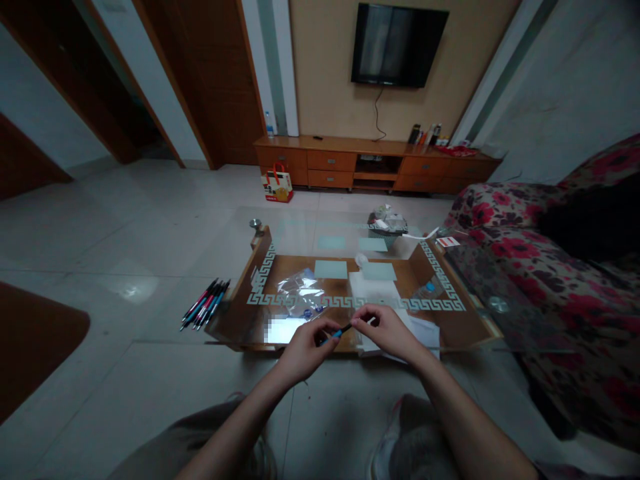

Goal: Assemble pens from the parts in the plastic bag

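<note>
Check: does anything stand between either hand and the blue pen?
Nothing visible does. The left hand and the right hand pinch the blue pen at its two ends, above the near edge of the glass table.

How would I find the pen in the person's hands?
Find the glass coffee table in the middle of the floor. At its near edge, the left hand and right hand pinch one blue pen between them. The other pens lie bundled at the table's left end, untouched.

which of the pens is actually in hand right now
The blue pen, pinched between the left hand and the right hand in front of the person. The other pens lie bundled at the left end of the glass table, touched by neither hand.
</note>
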### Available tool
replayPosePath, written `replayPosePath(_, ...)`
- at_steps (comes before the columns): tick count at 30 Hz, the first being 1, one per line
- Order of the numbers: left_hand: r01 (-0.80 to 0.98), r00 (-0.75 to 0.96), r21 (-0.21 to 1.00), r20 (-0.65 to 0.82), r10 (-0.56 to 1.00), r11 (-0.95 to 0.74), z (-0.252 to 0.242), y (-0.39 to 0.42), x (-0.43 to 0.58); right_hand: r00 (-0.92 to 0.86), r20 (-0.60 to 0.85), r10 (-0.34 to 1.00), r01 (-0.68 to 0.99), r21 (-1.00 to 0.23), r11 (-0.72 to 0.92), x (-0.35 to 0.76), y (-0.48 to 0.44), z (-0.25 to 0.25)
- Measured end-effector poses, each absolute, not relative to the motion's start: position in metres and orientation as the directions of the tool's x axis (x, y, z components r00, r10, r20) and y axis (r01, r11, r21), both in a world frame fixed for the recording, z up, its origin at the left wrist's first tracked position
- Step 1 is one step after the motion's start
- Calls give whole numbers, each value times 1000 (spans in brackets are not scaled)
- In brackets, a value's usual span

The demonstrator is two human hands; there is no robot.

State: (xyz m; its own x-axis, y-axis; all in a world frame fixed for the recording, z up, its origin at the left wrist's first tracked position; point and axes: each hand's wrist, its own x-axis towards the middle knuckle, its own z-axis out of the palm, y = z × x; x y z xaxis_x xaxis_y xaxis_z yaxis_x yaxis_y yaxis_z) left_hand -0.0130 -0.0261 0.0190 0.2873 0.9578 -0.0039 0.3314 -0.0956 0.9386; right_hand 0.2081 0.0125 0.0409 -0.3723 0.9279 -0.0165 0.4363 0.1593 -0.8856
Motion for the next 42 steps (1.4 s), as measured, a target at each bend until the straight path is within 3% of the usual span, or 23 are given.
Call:
replayPosePath(22,372,279,924,-19,960,-90,20,-27,-13,-423,-31,906,556,-798,232,201,7,34)
replayPosePath(35,345,292,935,-21,956,-85,21,-25,-12,-418,12,908,421,-884,206,205,8,45)
replayPosePath(42,374,293,922,-12,956,-103,21,-27,-12,-436,-18,900,524,-818,237,205,10,38)
